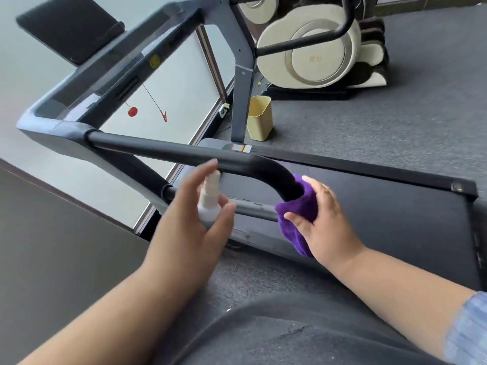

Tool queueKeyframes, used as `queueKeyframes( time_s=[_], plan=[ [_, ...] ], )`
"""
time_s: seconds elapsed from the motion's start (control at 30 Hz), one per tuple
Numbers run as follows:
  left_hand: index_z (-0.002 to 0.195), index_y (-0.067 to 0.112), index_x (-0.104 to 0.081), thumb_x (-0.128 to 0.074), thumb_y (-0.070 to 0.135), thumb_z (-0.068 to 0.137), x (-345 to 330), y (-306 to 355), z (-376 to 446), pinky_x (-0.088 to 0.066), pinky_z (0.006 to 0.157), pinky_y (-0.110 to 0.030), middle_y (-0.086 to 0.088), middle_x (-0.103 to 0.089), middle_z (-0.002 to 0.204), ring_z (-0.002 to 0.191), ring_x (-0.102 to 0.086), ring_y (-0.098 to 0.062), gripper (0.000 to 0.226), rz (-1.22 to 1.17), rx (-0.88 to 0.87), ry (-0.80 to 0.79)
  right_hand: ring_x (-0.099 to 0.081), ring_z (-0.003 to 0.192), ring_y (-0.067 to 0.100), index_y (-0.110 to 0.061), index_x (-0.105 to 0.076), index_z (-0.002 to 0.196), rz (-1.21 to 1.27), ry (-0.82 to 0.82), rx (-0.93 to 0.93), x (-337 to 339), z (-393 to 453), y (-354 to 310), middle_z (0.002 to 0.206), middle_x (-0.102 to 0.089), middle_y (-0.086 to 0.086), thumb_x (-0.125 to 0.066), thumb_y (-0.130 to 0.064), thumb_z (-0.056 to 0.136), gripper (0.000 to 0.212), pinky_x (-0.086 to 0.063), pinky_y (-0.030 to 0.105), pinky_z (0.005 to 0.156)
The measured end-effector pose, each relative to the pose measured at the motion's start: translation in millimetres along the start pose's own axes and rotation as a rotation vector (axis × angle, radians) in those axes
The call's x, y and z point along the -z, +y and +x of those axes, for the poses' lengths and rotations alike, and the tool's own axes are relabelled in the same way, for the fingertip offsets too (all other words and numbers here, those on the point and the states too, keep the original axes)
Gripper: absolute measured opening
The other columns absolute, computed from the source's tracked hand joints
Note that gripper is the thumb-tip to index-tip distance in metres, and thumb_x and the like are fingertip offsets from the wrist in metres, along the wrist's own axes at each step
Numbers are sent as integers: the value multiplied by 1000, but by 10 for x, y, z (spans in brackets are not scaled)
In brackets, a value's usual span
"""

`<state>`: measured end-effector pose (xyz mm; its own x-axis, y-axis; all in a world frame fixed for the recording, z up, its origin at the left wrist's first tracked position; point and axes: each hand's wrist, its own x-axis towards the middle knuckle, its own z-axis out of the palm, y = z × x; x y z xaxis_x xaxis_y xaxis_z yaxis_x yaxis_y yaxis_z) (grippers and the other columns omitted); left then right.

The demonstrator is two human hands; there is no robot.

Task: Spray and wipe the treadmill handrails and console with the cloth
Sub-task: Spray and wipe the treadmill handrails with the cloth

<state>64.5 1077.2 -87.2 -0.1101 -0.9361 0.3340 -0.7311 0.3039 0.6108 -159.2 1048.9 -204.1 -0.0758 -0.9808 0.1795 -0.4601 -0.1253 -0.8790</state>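
Purple terry cloth [297,214] is wrapped over the curved rear end of the near black foam-padded handrail [168,151], where the rail bends down toward the treadmill's dark running belt [382,206]. The right hand [324,225] grips the cloth against that bend, thumb on the near side and fingers over the top. The left hand [195,206] holds a small white plastic spray bottle [209,198] upright just below the straight run of the same rail, fingers curled round its body and the index finger raised at the nozzle cap; the hand is blurred, so whether the nozzle is being pressed cannot be told.

Step in hand, by judgement: spraying and wiping the near handrail, with the cloth at its rear end. The grey console [105,83] with its black tilted screen [71,30] lies well beyond both hands, and the far handrail [297,43] likewise.

Next move calls for the nozzle to face the foam, then a firm draw of the cloth forward along the rail toward the console junction.

Noted nearby: a pale yellow plastic bin [259,117] on the grey carpet.
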Motion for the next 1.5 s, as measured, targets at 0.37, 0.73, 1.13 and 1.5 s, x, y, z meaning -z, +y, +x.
queueKeyframes(
  time_s=[0.37,0.73,1.13,1.5],
  plan=[
    [135,53,-30,-57,62,90,8,41,782,-35,59,-29,16,-49,91,73,-52,-14,53,483,-8,-188,-41,132,-8,-39,-37,138,163,-3,238,359,-224,-559,142,-42,-21,-61,-64,81,67,-26,9,108],
    [124,54,-37,-64,62,86,4,-24,827,-31,51,-17,24,-48,70,62,-49,6,48,414,48,-170,-47,131,-2,-39,-39,141,166,-48,280,453,-225,-544,142,-47,-18,-64,-63,82,68,-30,10,107],
    [115,56,-41,-68,54,85,708,-604,998,-33,45,-18,17,-56,68,54,-55,-1,41,423,146,-135,-44,131,-4,-24,-40,140,70,-101,474,200,-79,-933,145,-42,-25,-57,-65,87,69,-30,9,107],
    [130,55,-37,-70,53,85,1566,-1550,1569,-34,49,-22,15,-54,66,59,-55,-2,56,527,156,-252,-45,130,-6,-37,-43,140,9,-81,401,-517,75,-1352,143,-46,-27,-56,-71,84,67,-29,7,106]
  ],
)
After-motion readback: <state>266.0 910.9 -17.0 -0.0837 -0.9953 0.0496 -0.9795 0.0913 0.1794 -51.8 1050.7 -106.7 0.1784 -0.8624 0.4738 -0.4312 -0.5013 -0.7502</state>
